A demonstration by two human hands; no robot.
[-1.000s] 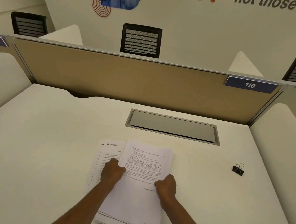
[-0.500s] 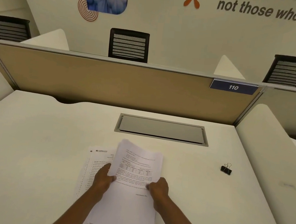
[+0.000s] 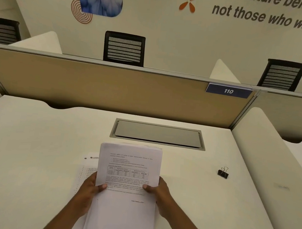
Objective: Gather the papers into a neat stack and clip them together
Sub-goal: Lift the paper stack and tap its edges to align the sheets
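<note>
Behind a cubicle partition, the white tabletop (image 3: 31,158) carries one stray sheet (image 3: 88,165) while left hand (image 3: 88,191) and right hand (image 3: 159,194) each close a grip on the papers (image 3: 129,167) by their side edges to square them, the binder clip (image 3: 223,172) waiting well apart at right.

"110" on plaque (image 3: 228,91), wall (image 3: 227,38) "not those who wait"

I see white papers (image 3: 128,176) with black print in my hands, black binder clip (image 3: 223,173) right of them, cream desk (image 3: 32,149).
</note>
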